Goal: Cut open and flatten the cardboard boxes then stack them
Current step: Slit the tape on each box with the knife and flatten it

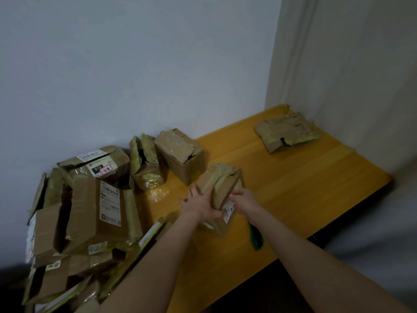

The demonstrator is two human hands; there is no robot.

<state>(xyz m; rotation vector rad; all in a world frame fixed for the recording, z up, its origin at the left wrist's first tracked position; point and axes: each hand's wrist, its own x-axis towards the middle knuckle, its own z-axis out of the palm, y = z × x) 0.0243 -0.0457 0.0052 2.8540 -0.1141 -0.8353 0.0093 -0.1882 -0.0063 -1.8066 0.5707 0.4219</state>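
Heaped cardboard boxes [90, 211] were seen nearest, at left, one label marked "010". Flattened cardboard [286, 132] was laid at the far corner of the table [304, 177], a green tool [256, 237] half hidden under the right forearm. Mid-table, the small box [222, 188] was pressed by the spread left hand [199, 205] and gripped at its labelled side by the curled right hand [244, 201].

Glossy wooden table [293, 177]; seemingly taped cardboard box [222, 188]
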